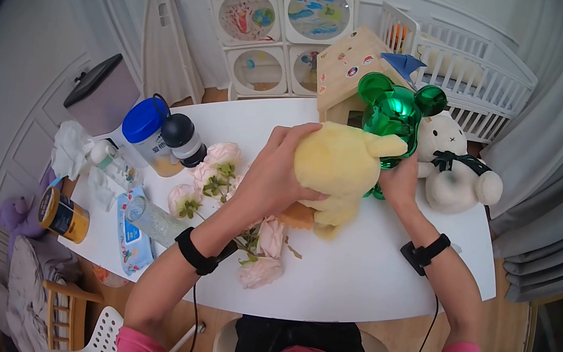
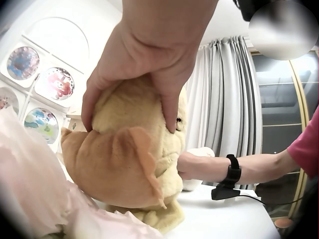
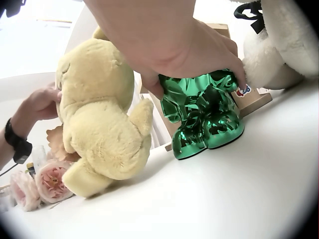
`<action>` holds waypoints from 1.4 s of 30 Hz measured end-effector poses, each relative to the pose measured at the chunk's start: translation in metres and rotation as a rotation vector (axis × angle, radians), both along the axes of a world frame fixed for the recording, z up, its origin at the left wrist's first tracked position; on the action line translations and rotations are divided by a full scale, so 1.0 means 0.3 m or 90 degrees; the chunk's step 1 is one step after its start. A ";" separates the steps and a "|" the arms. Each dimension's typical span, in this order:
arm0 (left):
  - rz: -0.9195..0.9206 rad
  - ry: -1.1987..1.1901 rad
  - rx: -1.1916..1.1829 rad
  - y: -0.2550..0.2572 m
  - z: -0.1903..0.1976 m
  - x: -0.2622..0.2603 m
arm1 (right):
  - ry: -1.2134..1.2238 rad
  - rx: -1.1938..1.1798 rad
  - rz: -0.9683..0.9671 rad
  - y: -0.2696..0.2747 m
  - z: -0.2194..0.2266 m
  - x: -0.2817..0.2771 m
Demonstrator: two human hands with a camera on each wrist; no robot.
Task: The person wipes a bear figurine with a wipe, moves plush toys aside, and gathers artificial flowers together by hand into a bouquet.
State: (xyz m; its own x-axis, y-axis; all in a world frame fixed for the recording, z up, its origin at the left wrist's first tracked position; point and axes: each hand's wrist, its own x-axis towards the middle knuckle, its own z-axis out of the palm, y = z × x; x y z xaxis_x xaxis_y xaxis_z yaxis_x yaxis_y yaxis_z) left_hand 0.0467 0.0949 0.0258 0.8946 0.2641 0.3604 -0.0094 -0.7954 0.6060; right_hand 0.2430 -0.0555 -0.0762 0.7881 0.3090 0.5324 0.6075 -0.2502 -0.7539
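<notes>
My left hand (image 1: 273,171) grips a pale yellow plush toy (image 1: 338,163) by its head, thumb and fingers spread around either side. An orange-brown scalloped fabric piece (image 2: 112,167) shows on the toy in the left wrist view. Just right of the plush, a shiny green bear figurine (image 1: 394,113) with round ears stands on the table. My right hand (image 1: 400,183) holds the figurine around its body, above its glossy feet (image 3: 219,130). A white plush toy (image 1: 454,165) with a dark bow sits close beside that hand.
Behind the figurine stands a wooden toy house (image 1: 346,62). Pale pink flowers (image 1: 266,254) and a clear glass vase (image 1: 161,224) lie under and beside my left forearm. Further left are a blue-lidded jar (image 1: 147,127), a black-topped bottle (image 1: 185,140), a wipes pack (image 1: 133,230) and a yellow can (image 1: 64,215).
</notes>
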 end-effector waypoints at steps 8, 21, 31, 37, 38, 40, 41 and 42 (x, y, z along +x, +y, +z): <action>-0.001 0.002 0.006 0.068 -0.052 0.088 | 0.048 -0.012 0.045 -0.016 -0.004 0.030; -0.025 0.088 -0.043 0.186 -0.111 0.145 | -0.018 -0.131 0.094 -0.064 0.019 0.032; -0.054 0.087 -0.050 0.215 -0.124 0.175 | 0.040 -0.189 0.046 -0.118 0.099 -0.018; -0.079 0.077 -0.072 0.240 -0.154 0.194 | -0.082 -0.327 0.066 -0.263 0.228 -0.082; -0.079 0.078 -0.074 0.232 -0.144 0.188 | -0.001 -0.306 0.073 -0.292 0.275 -0.076; -0.037 0.110 -0.053 0.216 -0.117 0.175 | 0.080 -0.284 0.078 -0.344 0.347 -0.043; -0.038 0.110 -0.054 0.211 -0.108 0.171 | 0.010 -0.264 -0.027 -0.368 0.376 -0.017; -0.025 0.116 -0.048 0.207 -0.099 0.166 | -0.060 -0.242 -0.133 -0.393 0.399 0.010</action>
